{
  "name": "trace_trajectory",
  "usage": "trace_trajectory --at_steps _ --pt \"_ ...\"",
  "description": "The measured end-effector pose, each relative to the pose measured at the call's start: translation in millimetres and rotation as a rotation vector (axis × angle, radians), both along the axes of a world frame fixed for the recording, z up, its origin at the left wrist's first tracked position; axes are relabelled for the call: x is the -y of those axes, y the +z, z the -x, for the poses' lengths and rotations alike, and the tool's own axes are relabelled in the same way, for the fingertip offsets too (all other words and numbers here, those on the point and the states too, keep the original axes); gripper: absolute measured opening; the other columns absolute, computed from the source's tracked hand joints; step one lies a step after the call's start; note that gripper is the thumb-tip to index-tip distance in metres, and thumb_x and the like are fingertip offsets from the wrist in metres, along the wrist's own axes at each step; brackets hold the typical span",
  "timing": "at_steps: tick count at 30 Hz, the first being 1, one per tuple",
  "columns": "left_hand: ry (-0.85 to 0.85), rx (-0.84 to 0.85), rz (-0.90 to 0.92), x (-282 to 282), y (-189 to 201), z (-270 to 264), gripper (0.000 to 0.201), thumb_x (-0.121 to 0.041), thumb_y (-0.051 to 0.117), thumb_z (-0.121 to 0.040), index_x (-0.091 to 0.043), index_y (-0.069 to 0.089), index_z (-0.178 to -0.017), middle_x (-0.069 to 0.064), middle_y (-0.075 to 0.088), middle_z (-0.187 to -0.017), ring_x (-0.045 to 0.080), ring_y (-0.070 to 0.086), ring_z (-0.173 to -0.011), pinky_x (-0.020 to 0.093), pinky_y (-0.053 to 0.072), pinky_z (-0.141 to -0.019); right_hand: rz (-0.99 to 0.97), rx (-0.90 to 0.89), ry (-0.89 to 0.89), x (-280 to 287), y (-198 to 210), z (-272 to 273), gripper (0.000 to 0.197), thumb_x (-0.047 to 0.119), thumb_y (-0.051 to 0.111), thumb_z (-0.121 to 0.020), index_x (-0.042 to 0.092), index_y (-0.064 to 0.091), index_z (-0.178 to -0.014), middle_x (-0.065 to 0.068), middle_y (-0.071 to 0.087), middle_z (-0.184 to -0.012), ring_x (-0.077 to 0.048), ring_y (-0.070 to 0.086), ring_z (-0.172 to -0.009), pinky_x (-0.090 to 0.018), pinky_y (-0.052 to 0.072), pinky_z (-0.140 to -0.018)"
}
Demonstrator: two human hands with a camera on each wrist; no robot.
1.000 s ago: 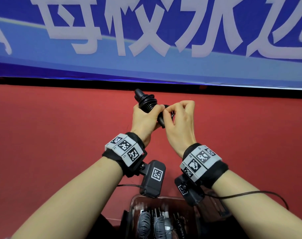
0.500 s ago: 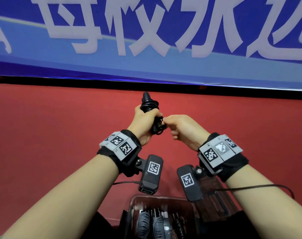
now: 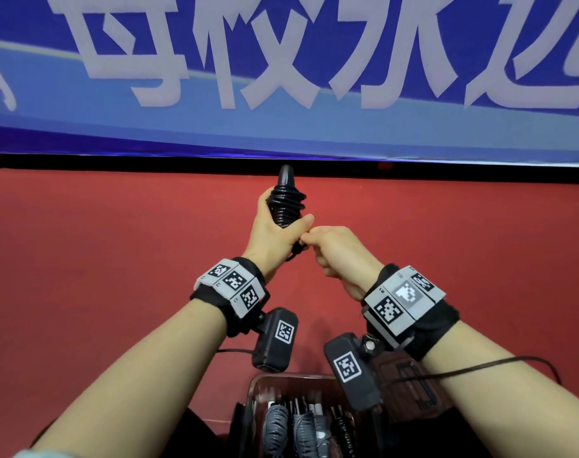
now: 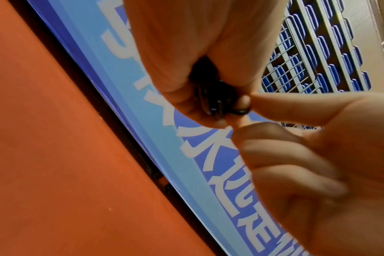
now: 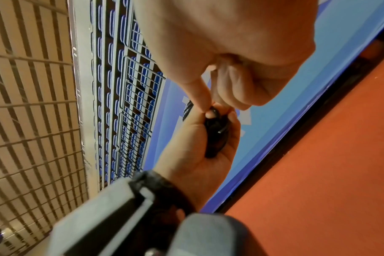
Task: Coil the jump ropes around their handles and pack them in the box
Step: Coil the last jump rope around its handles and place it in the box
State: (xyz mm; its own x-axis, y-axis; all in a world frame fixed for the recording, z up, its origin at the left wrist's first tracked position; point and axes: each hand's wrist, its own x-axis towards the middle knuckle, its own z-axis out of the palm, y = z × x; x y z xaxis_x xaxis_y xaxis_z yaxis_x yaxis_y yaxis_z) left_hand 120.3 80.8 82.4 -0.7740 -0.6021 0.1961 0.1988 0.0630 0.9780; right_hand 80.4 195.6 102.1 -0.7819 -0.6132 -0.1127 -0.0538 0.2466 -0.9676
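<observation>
A black jump rope [image 3: 287,203] is coiled round its handles, and my left hand [image 3: 275,231] grips the bundle upright above the red floor. The handle tips poke out above the coils. My right hand [image 3: 327,247] sits just right of it and pinches the loose rope end [image 4: 241,110] at the bottom of the bundle between thumb and forefinger. The right wrist view shows the bundle [image 5: 215,133] lying in the left palm. A clear box [image 3: 258,385] at the bottom centre holds several coiled grey and black ropes [image 3: 301,431]; its right side is hidden by my wrist camera.
A blue banner [image 3: 281,77] with large white characters runs along the far edge of the red floor [image 3: 100,259]. Beside the box lies its brownish clear lid [image 3: 410,388]. Blue stadium seats behind railings [image 5: 129,104] rise beyond the banner.
The left hand has turned the bundle upright and lifted it slightly. The right hand has dropped from the side of the handles to below the coils, its wrist rolling outward and pulling the rope end.
</observation>
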Motion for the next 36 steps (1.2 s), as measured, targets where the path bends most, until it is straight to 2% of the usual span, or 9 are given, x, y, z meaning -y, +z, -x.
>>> trace_trajectory --at_steps 4,7,10,13,16,21,27,33,36 --pt "-0.012 -0.006 0.082 4 0 -3 0.057 -0.011 0.070 -0.088 -0.017 0.037 -0.135 0.000 0.063 -0.112 0.006 0.062 -0.084 0.036 0.057 -0.071 -0.009 -0.062 0.021 -2 3 -3 0.018 0.017 0.052 -0.093 0.018 0.067 -0.082 0.019 0.045 -0.037 -0.006 0.036 -0.047 -0.022 0.026 -0.050" --pt "-0.051 0.060 -0.037 2 1 -2 0.056 -0.011 0.067 -0.091 -0.016 0.032 -0.135 0.002 0.058 -0.098 0.006 0.061 -0.061 0.030 0.054 -0.052 -0.087 -0.159 0.078 -5 4 -2 0.022 0.017 0.049 -0.096 0.019 0.064 -0.079 0.020 0.046 -0.034 0.002 0.042 -0.037 -0.020 0.026 -0.049" --pt "-0.068 0.152 -0.073 4 -1 0 0.057 -0.012 0.069 -0.090 -0.011 0.031 -0.133 0.006 0.055 -0.086 0.009 0.055 -0.049 0.025 0.047 -0.043 -0.130 -0.146 0.122 -4 3 3 0.020 0.016 0.052 -0.095 0.017 0.062 -0.077 0.017 0.041 -0.033 -0.006 0.033 -0.041 -0.022 0.024 -0.046" --pt "-0.190 0.204 -0.134 8 -2 -2 0.051 -0.009 0.071 -0.087 -0.005 0.039 -0.127 0.007 0.054 -0.074 0.013 0.050 -0.049 0.022 0.043 -0.041 -0.119 -0.081 0.147 -5 -2 5 0.018 0.016 0.056 -0.092 0.017 0.063 -0.075 0.007 0.040 -0.049 -0.012 0.029 -0.047 -0.024 0.023 -0.044" --pt "-0.300 0.221 -0.262 9 4 -7 0.037 -0.008 0.068 -0.089 -0.015 0.042 -0.115 0.004 0.052 -0.071 0.012 0.048 -0.052 0.021 0.042 -0.042 -0.116 -0.073 0.161 -3 -2 8 0.017 0.016 0.057 -0.091 0.016 0.063 -0.076 0.002 0.035 -0.056 -0.012 0.029 -0.046 -0.022 0.023 -0.044" --pt "-0.295 0.230 -0.376 7 7 -8 0.044 -0.011 0.064 -0.093 -0.025 0.039 -0.126 0.003 0.053 -0.075 0.011 0.046 -0.053 0.021 0.038 -0.045 -0.086 -0.094 0.185 -1 -8 12 0.021 0.016 0.056 -0.093 0.015 0.062 -0.072 0.002 0.032 -0.053 -0.010 0.028 -0.043 -0.021 0.023 -0.041" --pt "0.097 0.168 -0.289 -2 -2 3 0.027 -0.013 0.075 -0.083 -0.013 0.053 -0.097 0.000 0.049 -0.060 0.008 0.040 -0.039 0.019 0.032 -0.038 0.009 -0.202 0.199 6 -14 7 0.022 0.014 0.052 -0.094 0.010 0.058 -0.074 0.014 0.032 -0.043 -0.005 0.027 -0.040 -0.019 0.023 -0.042" --pt "-0.067 0.371 -0.296 3 1 -9 0.019 -0.028 0.068 -0.089 -0.013 0.061 -0.081 0.000 0.055 -0.057 0.008 0.057 -0.045 0.018 0.049 -0.044 -0.054 -0.394 0.271 0 -15 10 0.025 0.015 0.050 -0.096 0.022 0.064 -0.076 0.013 0.053 -0.052 -0.002 0.033 -0.039 -0.020 0.027 -0.045" --pt "-0.077 0.425 -0.224 5 -1 -11 0.022 -0.029 0.065 -0.090 -0.013 0.059 -0.077 0.000 0.053 -0.054 0.008 0.056 -0.043 0.016 0.043 -0.039 -0.111 -0.454 0.279 1 -19 10 0.024 0.017 0.050 -0.097 0.022 0.066 -0.079 0.013 0.061 -0.062 -0.003 0.039 -0.047 -0.021 0.032 -0.051"
